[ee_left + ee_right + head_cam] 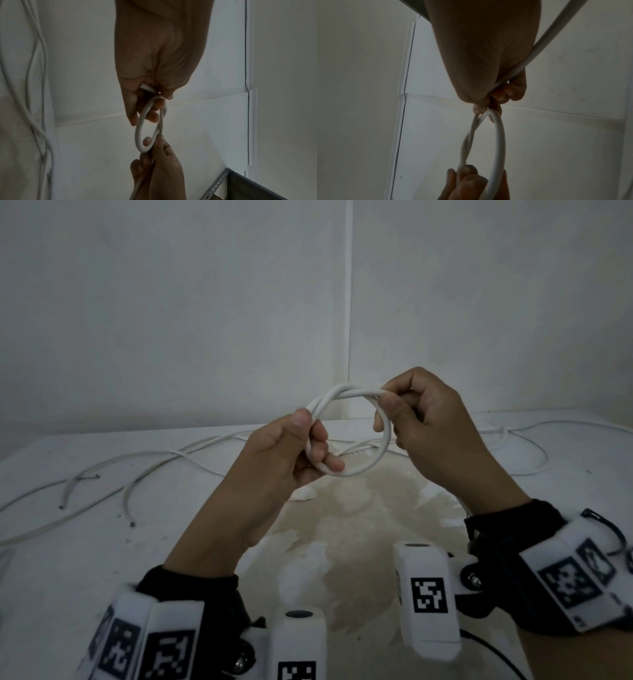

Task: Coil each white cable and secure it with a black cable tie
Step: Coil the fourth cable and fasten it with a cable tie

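Wrist cameras [428, 594] sit lowest in our head view. Our left hand [291, 453] pinches the white cable [356, 470] loop on its left side; our right hand [431, 426] pinches it at top right, coil held in the air above the table [51, 559]. Loose cables [144, 460] lie behind. No black tie visible. Cable looks light, springy, smooth: we'd grip where strands overlap so it can't unwind.
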`<state>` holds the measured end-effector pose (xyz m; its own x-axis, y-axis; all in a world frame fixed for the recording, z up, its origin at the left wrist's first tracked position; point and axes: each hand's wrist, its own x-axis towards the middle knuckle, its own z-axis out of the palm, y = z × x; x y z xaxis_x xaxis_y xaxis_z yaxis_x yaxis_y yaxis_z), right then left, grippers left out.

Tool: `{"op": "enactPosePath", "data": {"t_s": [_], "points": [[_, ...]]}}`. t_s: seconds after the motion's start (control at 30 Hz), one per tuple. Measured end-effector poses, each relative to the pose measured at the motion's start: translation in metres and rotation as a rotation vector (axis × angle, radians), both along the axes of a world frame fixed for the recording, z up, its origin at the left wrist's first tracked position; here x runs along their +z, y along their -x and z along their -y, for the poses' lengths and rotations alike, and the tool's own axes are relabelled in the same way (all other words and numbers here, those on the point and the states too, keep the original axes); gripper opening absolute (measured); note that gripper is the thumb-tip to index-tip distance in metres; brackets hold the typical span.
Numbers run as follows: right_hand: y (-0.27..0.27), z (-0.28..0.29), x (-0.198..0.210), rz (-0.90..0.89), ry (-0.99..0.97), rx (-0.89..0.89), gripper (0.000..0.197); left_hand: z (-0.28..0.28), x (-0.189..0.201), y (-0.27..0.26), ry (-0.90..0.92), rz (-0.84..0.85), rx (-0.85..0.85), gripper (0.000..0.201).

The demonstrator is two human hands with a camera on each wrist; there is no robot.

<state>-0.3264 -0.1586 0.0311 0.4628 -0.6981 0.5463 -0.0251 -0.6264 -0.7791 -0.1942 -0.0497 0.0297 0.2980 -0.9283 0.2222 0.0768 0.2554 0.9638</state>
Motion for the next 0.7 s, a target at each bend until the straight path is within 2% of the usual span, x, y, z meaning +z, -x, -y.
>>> {"op": "enactPosePath", "data": {"t_s": [0.13, 0.37, 0.63, 0.7], "points": [[-0.005, -0.004, -0.001, -0.004, -0.022, 0.031, 0.018, 0.001, 0.002, -0.001, 0.017, -0.083, 0.023, 0.035], [-0.004, 0.002, -0.005, 0.003, -0.055, 0.046, 0.016, 0.004, 0.005, -0.001, 0.101, -0.124, 0.094, 0.035], [0.000, 0.013, -0.016, -0.169, 0.202, -0.313, 0.001, -0.004, 0.013, -0.029, 0.261, -0.190, 0.313, 0.037], [-0.003, 0.010, -0.018, -0.296, 0.233, -0.381, 0.007, -0.003, 0.012, -0.028, 0.266, -0.170, 0.321, 0.037]]}}
